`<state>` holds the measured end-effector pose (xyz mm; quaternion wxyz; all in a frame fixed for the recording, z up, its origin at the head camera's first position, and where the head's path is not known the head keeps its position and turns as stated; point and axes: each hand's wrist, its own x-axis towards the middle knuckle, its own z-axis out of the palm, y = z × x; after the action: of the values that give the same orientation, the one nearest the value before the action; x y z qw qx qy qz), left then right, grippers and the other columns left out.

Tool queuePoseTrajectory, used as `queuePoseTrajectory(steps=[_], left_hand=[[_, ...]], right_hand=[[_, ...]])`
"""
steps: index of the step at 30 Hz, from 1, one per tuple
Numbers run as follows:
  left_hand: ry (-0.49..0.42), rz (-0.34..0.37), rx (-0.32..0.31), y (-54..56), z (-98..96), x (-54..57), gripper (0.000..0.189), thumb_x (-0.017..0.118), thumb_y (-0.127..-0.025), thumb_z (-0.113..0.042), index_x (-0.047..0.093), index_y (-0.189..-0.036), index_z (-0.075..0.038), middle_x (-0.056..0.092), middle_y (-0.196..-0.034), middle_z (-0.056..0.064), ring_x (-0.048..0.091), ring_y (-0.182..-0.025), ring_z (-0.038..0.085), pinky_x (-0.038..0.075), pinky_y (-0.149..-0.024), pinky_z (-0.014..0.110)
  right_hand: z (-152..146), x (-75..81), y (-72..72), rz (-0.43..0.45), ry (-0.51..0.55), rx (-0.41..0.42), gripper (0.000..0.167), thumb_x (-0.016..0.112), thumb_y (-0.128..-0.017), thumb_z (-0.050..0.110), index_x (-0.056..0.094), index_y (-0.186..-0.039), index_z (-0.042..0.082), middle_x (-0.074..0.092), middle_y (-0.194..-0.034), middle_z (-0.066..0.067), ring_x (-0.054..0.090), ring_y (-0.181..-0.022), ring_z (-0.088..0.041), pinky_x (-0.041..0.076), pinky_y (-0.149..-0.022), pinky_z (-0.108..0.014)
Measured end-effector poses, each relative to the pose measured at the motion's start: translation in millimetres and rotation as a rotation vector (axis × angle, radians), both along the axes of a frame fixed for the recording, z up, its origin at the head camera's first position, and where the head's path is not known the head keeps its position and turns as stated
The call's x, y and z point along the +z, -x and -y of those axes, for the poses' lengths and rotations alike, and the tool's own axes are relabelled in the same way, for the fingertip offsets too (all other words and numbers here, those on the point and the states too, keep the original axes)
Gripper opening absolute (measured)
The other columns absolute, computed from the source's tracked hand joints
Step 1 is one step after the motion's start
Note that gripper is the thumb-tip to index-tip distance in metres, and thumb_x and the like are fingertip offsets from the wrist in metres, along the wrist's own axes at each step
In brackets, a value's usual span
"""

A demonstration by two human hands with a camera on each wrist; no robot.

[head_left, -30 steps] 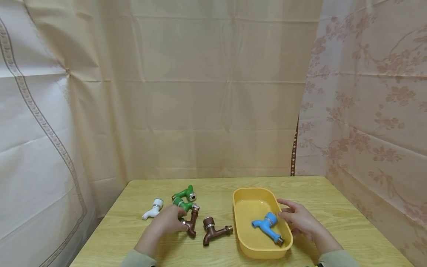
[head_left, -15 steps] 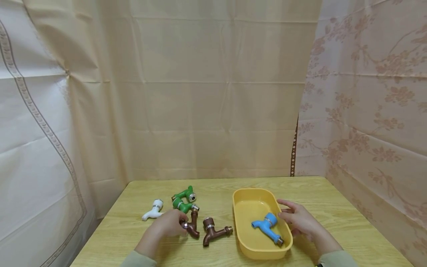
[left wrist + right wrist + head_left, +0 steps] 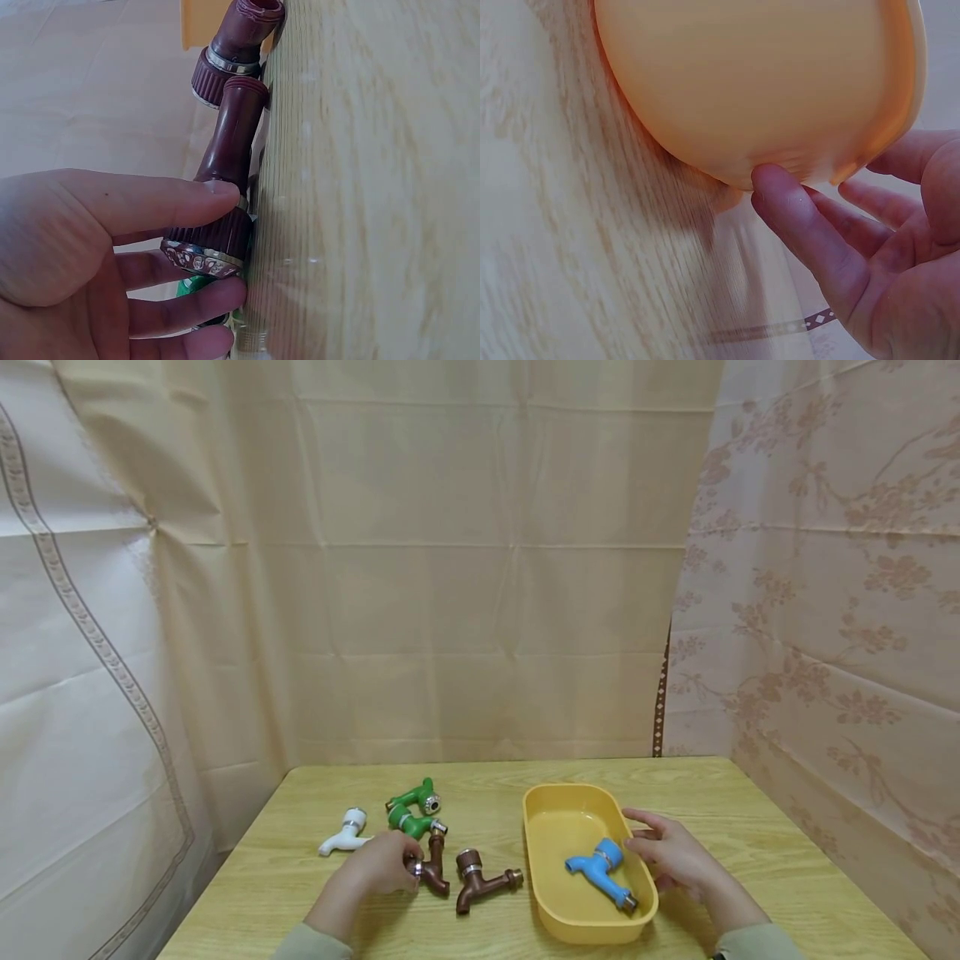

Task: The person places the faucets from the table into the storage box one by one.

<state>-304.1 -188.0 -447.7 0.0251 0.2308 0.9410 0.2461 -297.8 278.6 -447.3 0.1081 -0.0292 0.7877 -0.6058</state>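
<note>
My left hand (image 3: 382, 862) pinches a dark brown tap (image 3: 435, 872) by its ribbed knob, low over the table. The left wrist view shows the thumb across the knob's collar, with the tap's spout (image 3: 234, 135) pointing away. To its right lies a second brown tap (image 3: 480, 883). My right hand (image 3: 675, 853) touches the right side of a yellow plastic tub (image 3: 551, 914), fingers fairly straight. In the right wrist view, the thumb (image 3: 780, 187) lies against the tub's outer wall. A blue tap (image 3: 600, 870) lies inside the tub.
Two green taps (image 3: 420, 795) lie beyond my left hand, the nearer one close to the held tap. A white tap (image 3: 343, 837) lies to the left, partly behind the hand. The wooden table (image 3: 480, 777) ends at curtains (image 3: 480, 610) behind.
The held brown tap has shifted slightly, its spout end turning a little to the right, as my left hand moved slightly down. My right hand and the tub have stayed put.
</note>
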Motion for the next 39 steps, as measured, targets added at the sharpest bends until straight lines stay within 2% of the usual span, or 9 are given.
queuePoseTrajectory(steps=[13,20,27,39], left_hand=[[0.004,-0.03,-0.018,-1.0,0.0,1.7,0.026,0.082,-0.066,-0.004,0.073,-0.089,-0.012,0.058,-0.073,-0.008,0.051,-0.069,0.013,0.046,-0.064,0.035],[-0.006,-0.015,-0.034,-0.3,0.3,2.0,0.024,0.082,-0.067,-0.005,0.074,-0.088,-0.013,0.058,-0.073,-0.009,0.051,-0.069,0.013,0.045,-0.064,0.034],[0.0,-0.006,-0.014,-1.9,-0.4,6.2,0.022,0.084,-0.07,-0.006,0.074,-0.088,-0.012,0.06,-0.075,-0.007,0.052,-0.071,0.014,0.047,-0.067,0.037],[-0.041,0.021,0.037,-2.3,0.7,12.6,0.023,0.084,-0.072,-0.002,0.074,-0.091,-0.01,0.061,-0.078,-0.005,0.054,-0.075,0.016,0.049,-0.069,0.039]], right_hand=[[0.5,0.3,-1.5,-0.007,0.003,-0.002,0.071,0.066,-0.098,0.013,0.029,-0.158,0.0,0.034,-0.148,-0.043,0.068,-0.102,-0.033,0.06,-0.061,-0.051],[0.3,-0.7,0.2,-0.005,0.006,-0.006,0.069,0.064,-0.099,0.012,0.03,-0.158,0.001,0.032,-0.148,-0.044,0.067,-0.104,-0.034,0.06,-0.062,-0.053],[1.0,-0.6,-0.7,-0.01,0.019,0.0,0.069,0.064,-0.099,0.012,0.029,-0.158,0.001,0.029,-0.149,-0.044,0.067,-0.107,-0.037,0.06,-0.064,-0.055],[1.3,-0.4,-1.6,-0.004,0.021,-0.005,0.069,0.064,-0.099,0.01,0.029,-0.158,0.001,0.031,-0.149,-0.043,0.067,-0.1,-0.03,0.06,-0.063,-0.054]])
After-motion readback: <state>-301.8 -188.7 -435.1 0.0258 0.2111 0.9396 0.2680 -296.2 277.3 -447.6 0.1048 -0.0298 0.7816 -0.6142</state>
